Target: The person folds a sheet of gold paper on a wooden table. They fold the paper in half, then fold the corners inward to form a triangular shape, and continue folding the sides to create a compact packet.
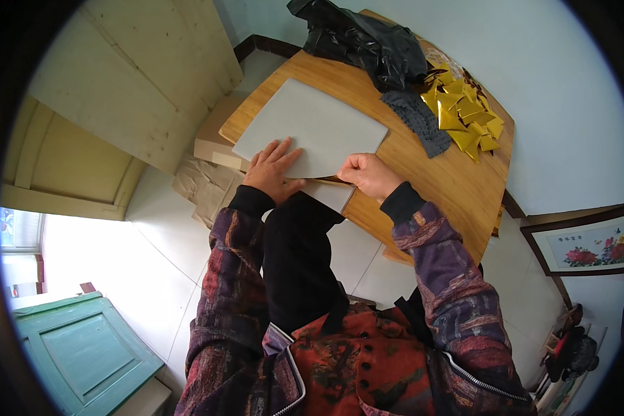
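In the head view, a grey board [308, 128] lies on the wooden table [451, 191], just above the middle of the frame. The left hand [274, 170] rests on the board's lower left part, its fingers open and spread. The right hand [366, 175] is at the board's lower right edge, thumb and fingertips drawn together in a pinch; whether they hold the board itself or something thin under it, I cannot tell. A pale flap [331, 195] shows below that edge.

For good handling here, I would press evenly with the left palm so the board does not skid, pinch close to the edge, and move the right fingers slowly along it to avoid creasing or tearing. The gold packets [464, 114] and dark cloth [419, 123] at upper right seem best left clear of the right elbow.
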